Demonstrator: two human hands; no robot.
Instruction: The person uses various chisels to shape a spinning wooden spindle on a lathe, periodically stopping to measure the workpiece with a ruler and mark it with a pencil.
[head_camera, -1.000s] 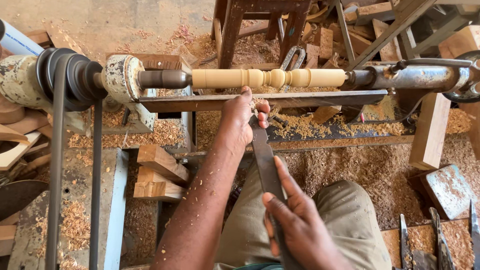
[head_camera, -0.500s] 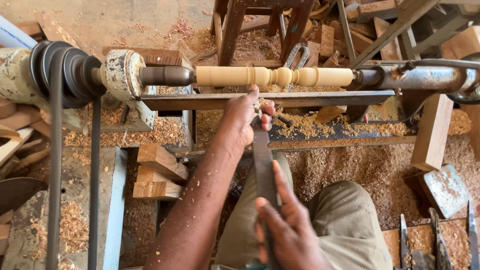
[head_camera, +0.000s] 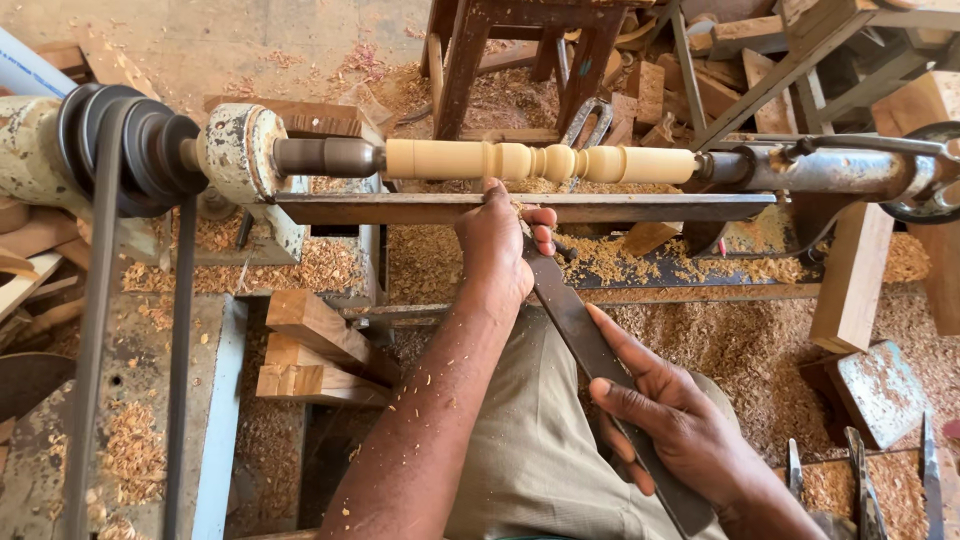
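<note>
A pale turned wooden spindle (head_camera: 540, 161) is mounted in a lathe, with beads cut near its middle. A long flat metal chisel (head_camera: 585, 345) rests on the dark tool rest bar (head_camera: 400, 208) and reaches toward the spindle. My left hand (head_camera: 495, 250) presses the chisel's front end down on the bar, just below the spindle. My right hand (head_camera: 680, 425) grips the chisel's rear part close to my lap. Wood chips cling to my left forearm.
The lathe headstock with pulleys (head_camera: 130, 150) and a drive belt (head_camera: 95, 330) stands at the left, the tailstock (head_camera: 830, 170) at the right. Sawdust and wood offcuts (head_camera: 315, 345) lie below. Several chisels (head_camera: 860, 490) lie at the lower right, a wooden stool (head_camera: 520, 50) behind.
My left hand and the chisel tip have shifted slightly left along the tool rest. My right hand has slid lower and to the right on the chisel.
</note>
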